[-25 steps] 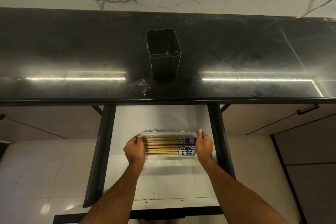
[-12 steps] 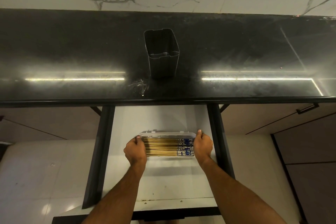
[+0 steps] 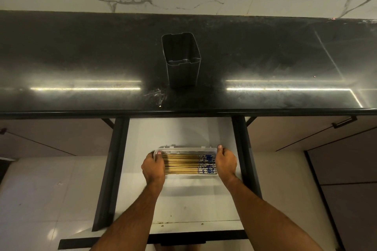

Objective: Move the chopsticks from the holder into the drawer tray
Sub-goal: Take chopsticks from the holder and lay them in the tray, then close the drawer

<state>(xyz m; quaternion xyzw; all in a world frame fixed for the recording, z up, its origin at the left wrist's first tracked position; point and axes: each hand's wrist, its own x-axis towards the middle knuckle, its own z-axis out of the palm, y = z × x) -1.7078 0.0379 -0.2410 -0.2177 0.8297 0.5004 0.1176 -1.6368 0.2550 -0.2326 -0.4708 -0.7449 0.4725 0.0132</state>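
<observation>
Unmoved tray point(image 3: 186, 150) of chopsticks point(image 3: 181, 164), seemingly gripped by left hand point(image 3: 153, 166), right hand point(image 3: 226, 162)

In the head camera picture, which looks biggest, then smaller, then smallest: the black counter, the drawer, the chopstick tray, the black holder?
1. Black counter
2. Drawer
3. Chopstick tray and black holder look about alike; the holder sits farther away, so no ranking.

Wooden blue-ended chopsticks point(image 3: 183, 164) flat in clear tray point(image 3: 187, 149) within open drawer point(image 3: 163, 132); dark holder point(image 3: 182, 67) upright.
</observation>
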